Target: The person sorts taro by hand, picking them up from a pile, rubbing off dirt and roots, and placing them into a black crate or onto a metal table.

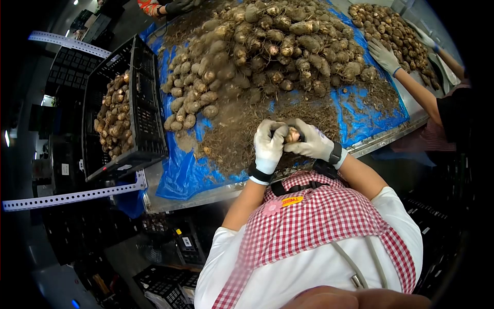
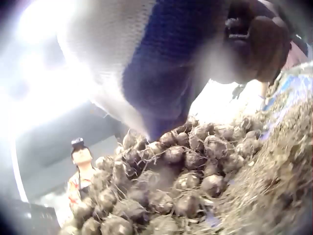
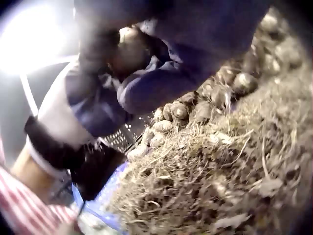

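Note:
Both gloved hands meet near the table's front edge in the head view, around one brown root vegetable [image 1: 293, 135]. The left hand [image 1: 270, 146] curls its fingers at the left side of it. From the right, the right hand [image 1: 310, 141] grips it between thumb and fingers. In the right wrist view the vegetable [image 3: 131, 51] shows between the dark glove fingers. The left wrist view has the left glove [image 2: 161, 63] large and close, its fingertips hidden. A large pile of rooty vegetables [image 1: 288, 46] lies beyond the hands on a blue sheet [image 1: 180, 177].
A black crate [image 1: 149, 103] of vegetables stands at the left. Loose roots and soil [image 1: 231, 149] cover the sheet before the pile. At the right, another person's gloved hand [image 1: 384, 57] rests near a second pile [image 1: 396, 33]. Another gloved hand [image 1: 180, 6] is at the top left.

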`<state>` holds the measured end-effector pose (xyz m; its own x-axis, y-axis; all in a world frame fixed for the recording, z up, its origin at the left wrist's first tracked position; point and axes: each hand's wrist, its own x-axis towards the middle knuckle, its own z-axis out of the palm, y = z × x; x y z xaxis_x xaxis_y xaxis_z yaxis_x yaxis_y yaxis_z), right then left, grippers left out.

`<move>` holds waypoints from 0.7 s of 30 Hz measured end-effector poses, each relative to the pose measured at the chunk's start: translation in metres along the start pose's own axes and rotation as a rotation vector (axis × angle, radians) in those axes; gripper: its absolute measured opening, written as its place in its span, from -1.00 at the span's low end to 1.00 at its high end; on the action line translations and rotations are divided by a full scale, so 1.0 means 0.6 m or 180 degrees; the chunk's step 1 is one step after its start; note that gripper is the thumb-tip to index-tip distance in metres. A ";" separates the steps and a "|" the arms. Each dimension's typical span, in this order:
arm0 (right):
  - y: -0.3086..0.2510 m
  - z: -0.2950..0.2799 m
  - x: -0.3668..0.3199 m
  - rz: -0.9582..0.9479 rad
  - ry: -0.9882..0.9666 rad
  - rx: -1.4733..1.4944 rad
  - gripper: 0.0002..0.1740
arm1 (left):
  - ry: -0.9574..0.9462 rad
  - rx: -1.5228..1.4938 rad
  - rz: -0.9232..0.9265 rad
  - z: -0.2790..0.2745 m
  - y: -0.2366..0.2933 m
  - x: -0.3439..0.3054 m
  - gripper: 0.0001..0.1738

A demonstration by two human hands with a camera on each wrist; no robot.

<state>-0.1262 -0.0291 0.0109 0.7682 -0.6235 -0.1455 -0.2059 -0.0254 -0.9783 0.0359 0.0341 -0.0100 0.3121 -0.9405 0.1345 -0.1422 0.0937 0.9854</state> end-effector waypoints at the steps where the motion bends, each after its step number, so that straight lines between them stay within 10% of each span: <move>1: -0.007 0.001 -0.001 -0.0109 -0.0044 -0.0185 -0.25 | 0.0105 0.0276 -0.0051 -0.002 0.001 0.004 -0.80; 7: 0.011 -0.006 0.003 -0.0536 0.0431 0.0200 -0.27 | 0.0558 0.0455 -0.0918 -0.025 -0.032 0.015 -0.78; 12: 0.036 -0.005 0.010 -0.0729 0.0533 -0.0626 -0.40 | -0.0154 0.1553 0.1429 0.017 0.047 0.005 -0.82; 17: -0.009 0.001 0.000 -0.0181 -0.0012 -0.0927 -0.46 | 0.0090 0.0775 0.0431 0.006 0.028 0.016 -0.87; 21: -0.018 0.000 -0.008 -0.0862 0.0370 -0.0266 -0.31 | 0.0331 0.1050 -0.0367 -0.016 -0.044 0.025 -0.81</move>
<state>-0.1279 -0.0258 0.0220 0.7285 -0.6703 0.1417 -0.0559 -0.2643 -0.9628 0.0534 0.0204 -0.0333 0.4354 -0.8988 0.0510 -0.3905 -0.1375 0.9103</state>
